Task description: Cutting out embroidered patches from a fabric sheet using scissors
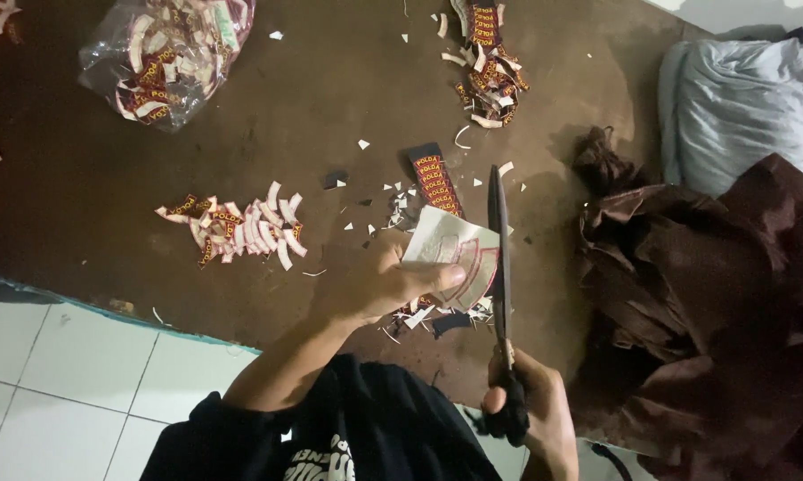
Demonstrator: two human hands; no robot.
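Your left hand grips the patch sheet against the scissors your right hand clasps, above the mat's near edge.

Label sheet left of scissors; cloth heap right; bag far left on mat.

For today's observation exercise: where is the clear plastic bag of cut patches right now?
In the head view, the clear plastic bag lies at the upper left of the brown mat, above the loose patch pile, far from both hands.
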